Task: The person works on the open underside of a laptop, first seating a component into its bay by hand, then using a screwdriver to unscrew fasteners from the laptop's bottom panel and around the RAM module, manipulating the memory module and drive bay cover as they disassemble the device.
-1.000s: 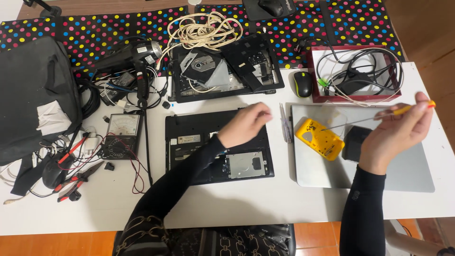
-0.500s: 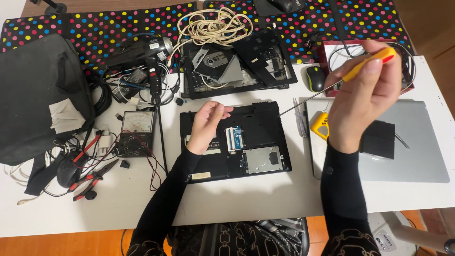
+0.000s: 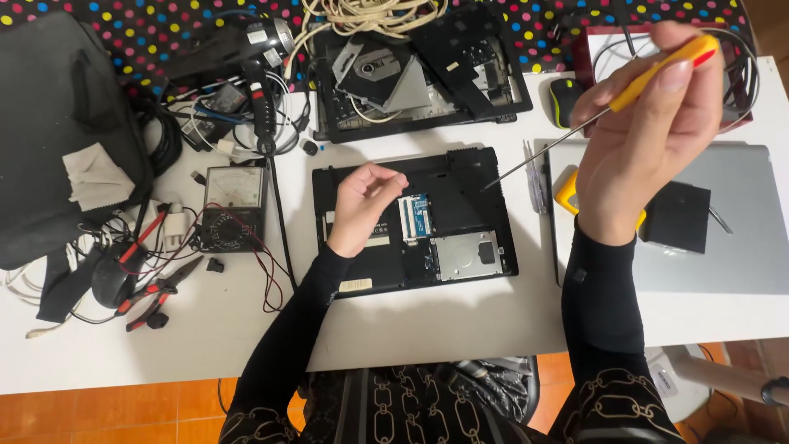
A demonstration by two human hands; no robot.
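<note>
Left hand (image 3: 362, 205) with fingertips pinched together over opened black laptop base (image 3: 415, 222) on white tabletop (image 3: 205, 329), right hand (image 3: 649, 131) raised, grip clamped on yellow-handled thin-shafted screwdriver (image 3: 608, 107), long axis diagonal, tip pointing down-left at the base

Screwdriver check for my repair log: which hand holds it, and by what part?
The right hand grips the screwdriver by its yellow handle; the shaft points down toward the opened laptop.

yellow-handled screwdriver (image 3: 649, 76), black laptop (image 3: 460, 197), polka-dot cloth (image 3: 123, 16)
</note>
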